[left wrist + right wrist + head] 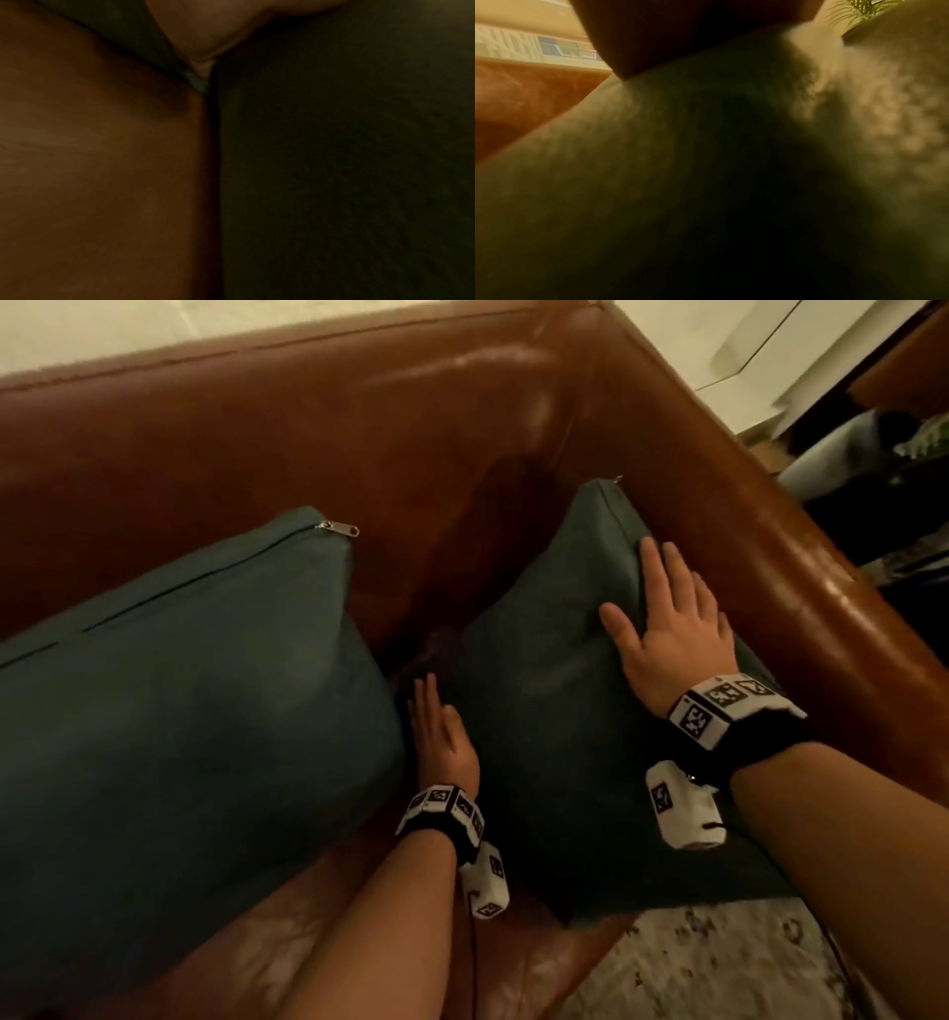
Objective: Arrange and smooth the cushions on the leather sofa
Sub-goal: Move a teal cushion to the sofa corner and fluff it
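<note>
Two dark teal cushions lean on the brown leather sofa [359, 433]. The left cushion [179, 690] shows a zipper at its top corner. The right cushion [554, 701] stands in the sofa's corner against the armrest [801, 588]. My right hand [662, 613] lies flat on the right cushion's upper face, fingers straight and spread. My left hand [436, 731] is straight, edge-on in the gap between the two cushions, pressing the right cushion's left side. The left wrist view is dark; it shows sofa leather [102, 162] beside cushion fabric [334, 162]. Close, blurred cushion fabric [680, 162] fills the right wrist view.
A pale speckled rug [719, 963] lies on the floor in front of the sofa at lower right. A cream wall [154, 325] runs behind the backrest. Dark clutter and a plant [919, 439] sit beyond the armrest at the far right.
</note>
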The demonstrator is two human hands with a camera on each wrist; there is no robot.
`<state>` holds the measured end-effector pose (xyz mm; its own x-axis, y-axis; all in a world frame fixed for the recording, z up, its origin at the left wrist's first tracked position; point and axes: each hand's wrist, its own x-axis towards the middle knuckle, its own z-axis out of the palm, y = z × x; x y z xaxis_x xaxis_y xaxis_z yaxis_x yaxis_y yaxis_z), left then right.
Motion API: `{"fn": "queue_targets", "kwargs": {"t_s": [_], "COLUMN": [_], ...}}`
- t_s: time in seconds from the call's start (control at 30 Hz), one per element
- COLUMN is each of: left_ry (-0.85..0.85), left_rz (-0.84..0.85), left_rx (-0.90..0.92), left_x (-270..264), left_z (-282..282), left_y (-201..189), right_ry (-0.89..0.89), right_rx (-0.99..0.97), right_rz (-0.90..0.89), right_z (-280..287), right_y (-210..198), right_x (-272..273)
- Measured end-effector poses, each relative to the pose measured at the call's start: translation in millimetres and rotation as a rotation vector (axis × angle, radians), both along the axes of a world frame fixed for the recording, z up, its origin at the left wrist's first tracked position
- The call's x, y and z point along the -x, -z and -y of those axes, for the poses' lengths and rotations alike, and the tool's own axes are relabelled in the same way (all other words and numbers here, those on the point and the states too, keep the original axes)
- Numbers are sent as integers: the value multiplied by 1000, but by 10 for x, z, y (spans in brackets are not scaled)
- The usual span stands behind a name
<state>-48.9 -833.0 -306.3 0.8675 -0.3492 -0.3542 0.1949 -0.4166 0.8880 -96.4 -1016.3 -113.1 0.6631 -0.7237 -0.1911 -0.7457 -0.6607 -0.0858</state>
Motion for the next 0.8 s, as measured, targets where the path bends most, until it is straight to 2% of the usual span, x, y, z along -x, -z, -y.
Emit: {"fn": "queue_targets", "kwargs": {"t_s": [0.13,0.17,0.2,0.3,0.33,0.4,0.47,0.5,0.57,0.63,0.7,0.73,0.8], "left_ry": [-46,-79,-93,20,80,194,346,417,502,510,462,429,414], "left_rz": [-132,-102,-5,345,374,281,203,228,300,315,286,272,299], "left_rx": [-31,-41,-39,100,137,82,-180,-297,-400,-382,-296,-249,-257], "left_x": [-74,-79,-98,-254,-348,-576,-757,-806,-853,-862,-884,-908,-980], "left_z": [28,43,71,329,464,718,856,878,868,847,878,926,1069], "left_y": [-118,-229,-391,-1007,-1175,-1407,-1506,-1533,-1586,-1658,-1761,-1825,-1933], "right_ry": [12,10,5,-67,-103,-130,-18,73,237,412,571,589,435], "right_rx": [-12,-1,19,72,91,144,145,124,101,85,79,90,108], "right_rz": [-22,-28,-21,65,71,43,20,15,1,1,32,47,144], "right_z": [-29,-71,-139,-459,-551,-595,-474,-403,-307,-289,-316,-343,-433], "right_y": [-68,-105,-128,-106,-63,25,65,76,90,41,-48,-86,-135], "right_x": [-37,-40,-43,-48,-34,76,346,541,989,1379,1540,1492,1139]}}
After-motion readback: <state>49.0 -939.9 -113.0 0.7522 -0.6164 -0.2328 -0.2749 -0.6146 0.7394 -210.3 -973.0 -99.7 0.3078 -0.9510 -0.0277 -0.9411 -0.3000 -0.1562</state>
